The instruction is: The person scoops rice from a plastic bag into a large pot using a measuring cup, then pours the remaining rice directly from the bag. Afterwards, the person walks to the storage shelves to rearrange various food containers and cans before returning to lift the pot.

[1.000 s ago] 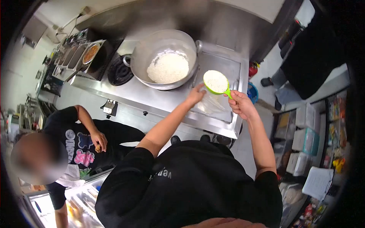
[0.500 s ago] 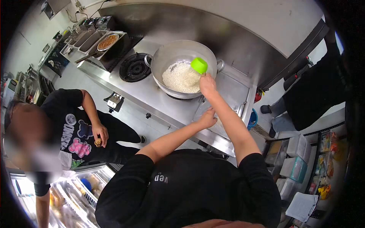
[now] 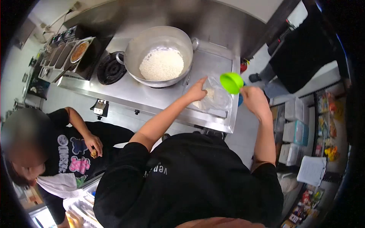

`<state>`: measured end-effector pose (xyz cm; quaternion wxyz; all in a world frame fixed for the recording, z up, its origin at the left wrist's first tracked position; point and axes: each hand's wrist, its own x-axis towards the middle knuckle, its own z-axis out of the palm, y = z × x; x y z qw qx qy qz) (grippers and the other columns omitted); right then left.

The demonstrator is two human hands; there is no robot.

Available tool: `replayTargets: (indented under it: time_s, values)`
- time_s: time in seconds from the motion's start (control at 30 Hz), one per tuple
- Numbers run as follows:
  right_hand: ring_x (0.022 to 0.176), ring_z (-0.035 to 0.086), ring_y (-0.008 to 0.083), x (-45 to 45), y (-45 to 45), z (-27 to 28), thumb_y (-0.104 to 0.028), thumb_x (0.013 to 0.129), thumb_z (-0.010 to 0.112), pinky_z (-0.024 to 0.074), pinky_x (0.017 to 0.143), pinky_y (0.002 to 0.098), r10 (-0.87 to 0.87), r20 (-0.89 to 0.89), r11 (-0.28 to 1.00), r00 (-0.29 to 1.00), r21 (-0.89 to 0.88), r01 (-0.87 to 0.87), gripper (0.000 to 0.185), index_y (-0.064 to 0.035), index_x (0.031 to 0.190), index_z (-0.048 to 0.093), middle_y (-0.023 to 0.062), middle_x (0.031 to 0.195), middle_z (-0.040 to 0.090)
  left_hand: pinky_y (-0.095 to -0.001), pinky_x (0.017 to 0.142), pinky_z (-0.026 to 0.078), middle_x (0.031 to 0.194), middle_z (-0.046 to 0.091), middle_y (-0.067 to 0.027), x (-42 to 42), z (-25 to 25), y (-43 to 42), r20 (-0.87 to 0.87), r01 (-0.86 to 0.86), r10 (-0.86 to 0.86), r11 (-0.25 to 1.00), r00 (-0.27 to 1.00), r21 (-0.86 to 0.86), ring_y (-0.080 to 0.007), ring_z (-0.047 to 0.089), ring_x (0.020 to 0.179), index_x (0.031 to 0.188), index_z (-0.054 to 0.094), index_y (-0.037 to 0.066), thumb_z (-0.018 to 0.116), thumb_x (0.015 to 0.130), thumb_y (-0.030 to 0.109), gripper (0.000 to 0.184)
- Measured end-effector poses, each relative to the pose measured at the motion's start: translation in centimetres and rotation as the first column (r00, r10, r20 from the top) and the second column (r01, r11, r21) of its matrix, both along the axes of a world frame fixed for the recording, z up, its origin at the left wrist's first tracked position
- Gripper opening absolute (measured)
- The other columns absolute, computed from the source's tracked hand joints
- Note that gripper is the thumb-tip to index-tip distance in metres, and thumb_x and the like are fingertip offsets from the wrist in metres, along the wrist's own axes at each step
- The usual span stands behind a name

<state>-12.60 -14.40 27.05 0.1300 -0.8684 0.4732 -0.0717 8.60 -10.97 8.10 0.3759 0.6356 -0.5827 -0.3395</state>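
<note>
A large metal pot (image 3: pixel 133 49) with two loop handles stands on the stove and holds a mound of white rice (image 3: pixel 161 65). My right hand (image 3: pixel 255 100) grips the handle of a bright green measuring cup (image 3: pixel 232 83), raised near the counter's right end. To its left lies a clear plastic bag (image 3: pixel 222 99) with some pale grains inside. My left hand (image 3: pixel 197 92) is at the bag's left edge and pinches the plastic, the index finger pointing up.
A black burner (image 3: pixel 111 68) sits left of the pot. Metal food pans (image 3: pixel 61 57) stand farther left, one with brown food. At left, a co-worker (image 3: pixel 76 152) holds something small. Another person in black (image 3: pixel 304 57) is at right, beyond shelves with plastic boxes (image 3: pixel 294 131).
My right hand has moved the green cup from over the pot to the right, above the bag. My left hand has the bag more in sight. The view has shifted right.
</note>
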Motion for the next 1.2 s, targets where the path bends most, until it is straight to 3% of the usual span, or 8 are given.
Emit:
replayTargets:
  time_s: [0.17, 0.4, 0.63, 0.73, 0.8, 0.9, 1.0, 1.2]
  values:
    - [0.083, 0.062, 0.0394, -0.1, 0.6, -9.0, -0.013, 0.082, 0.050, 0.0471, 0.076, 0.0480, 0.194, -0.187, 0.966, 0.963, 0.205, -0.154, 0.021, 0.0021, 0.083, 0.065, 0.0242, 0.086, 0.063, -0.0368, 0.102, 0.036, 0.135, 0.041, -0.0253, -2.0, 3.1, 0.0, 0.026, 0.151, -0.151, 0.988, 0.988, -0.011, -0.0342, 0.046, 0.121, 0.138, 0.034, 0.004, 0.053, 0.073, 0.007, 0.068]
    - [0.101, 0.058, 0.0359, 5.0, -3.0, -17.6, -0.007, 0.075, 0.053, 0.0432, 0.088, 0.0434, 0.231, 0.042, 0.895, 0.972, 0.383, -0.229, 0.028, -0.0024, 0.101, 0.065, 0.0225, 0.102, 0.063, -0.0382, 0.098, 0.040, 0.126, 0.052, -0.0199, -3.1, 6.5, -0.9, 0.211, 0.324, -0.300, 0.941, 0.931, -0.093, -0.0341, 0.051, 0.115, 0.126, 0.051, 0.004, 0.054, 0.076, 0.013, 0.050]
    - [0.104, 0.057, 0.0288, 1.4, -6.3, -18.3, -0.016, 0.084, 0.053, 0.0454, 0.090, 0.0395, 0.469, 0.222, 0.883, 0.855, -0.077, -0.464, 0.025, -0.0060, 0.106, 0.061, 0.0181, 0.112, 0.059, -0.0382, 0.080, 0.049, 0.112, 0.061, -0.0068, -7.1, 12.1, -1.9, 0.565, 0.546, -0.350, 0.808, 0.747, -0.222, -0.0283, 0.061, 0.096, 0.096, 0.066, 0.009, 0.055, 0.073, 0.009, 0.025]
    - [0.103, 0.057, 0.0281, -0.4, -5.5, -21.2, -0.017, 0.085, 0.053, 0.0460, 0.089, 0.0390, 0.198, 0.538, 0.922, 0.819, 0.182, -0.343, 0.025, -0.0067, 0.107, 0.060, 0.0169, 0.110, 0.060, -0.0349, 0.074, 0.051, 0.114, 0.056, -0.0040, -9.5, 9.1, -3.0, 0.744, 0.614, -0.250, 0.745, 0.620, -0.261, -0.0215, 0.063, 0.088, 0.082, 0.068, 0.011, 0.058, 0.072, 0.014, 0.014]
    - [0.103, 0.057, 0.0276, -0.8, -3.9, -23.3, -0.017, 0.085, 0.053, 0.0463, 0.088, 0.0387, -0.375, 0.711, 0.687, 0.594, 0.644, -0.337, 0.025, -0.0072, 0.107, 0.059, 0.0161, 0.109, 0.060, -0.0335, 0.074, 0.052, 0.118, 0.053, -0.0037, -10.8, 7.3, -2.3, 0.787, 0.602, -0.271, 0.784, 0.554, -0.154, -0.0220, 0.062, 0.083, 0.082, 0.069, 0.011, 0.058, 0.073, 0.013, 0.014]
    - [0.102, 0.057, 0.0269, -0.3, -1.6, -24.2, -0.018, 0.086, 0.053, 0.0469, 0.087, 0.0382, -0.830, 0.498, 0.311, 0.251, 0.786, -0.534, 0.025, -0.0079, 0.108, 0.058, 0.0149, 0.107, 0.060, -0.0346, 0.077, 0.052, 0.120, 0.049, -0.0077, -10.2, 6.2, -0.5, 0.689, 0.531, -0.209, 0.794, 0.694, -0.295, -0.0248, 0.060, 0.091, 0.095, 0.063, 0.009, 0.058, 0.072, 0.010, 0.023]
    - [0.101, 0.058, 0.0262, 0.6, -1.3, -24.5, -0.018, 0.087, 0.053, 0.0474, 0.087, 0.0378, -0.908, 0.394, 0.226, 0.142, 0.746, -0.626, 0.024, -0.0086, 0.109, 0.058, 0.0136, 0.106, 0.061, -0.0384, 0.081, 0.049, 0.120, 0.047, -0.0124, -9.5, 5.2, 0.7, 0.526, 0.384, -0.126, 0.824, 0.841, -0.416, -0.0311, 0.057, 0.098, 0.107, 0.053, 0.007, 0.059, 0.071, 0.005, 0.037]
    - [0.087, 0.057, 0.0155, 1.8, -1.3, -24.7, -0.024, 0.092, 0.053, 0.0478, 0.070, 0.0291, -0.779, 0.624, 0.569, 0.062, 0.745, -0.348, 0.021, -0.0094, 0.107, 0.057, 0.0041, 0.094, 0.061, -0.0421, 0.083, 0.045, 0.120, 0.045, -0.0203, -9.4, 2.4, 3.4, 0.268, -0.128, 0.311, 0.836, 0.912, -0.533, -0.0404, 0.052, 0.100, 0.110, 0.046, 0.000, 0.056, 0.076, 0.004, 0.035]
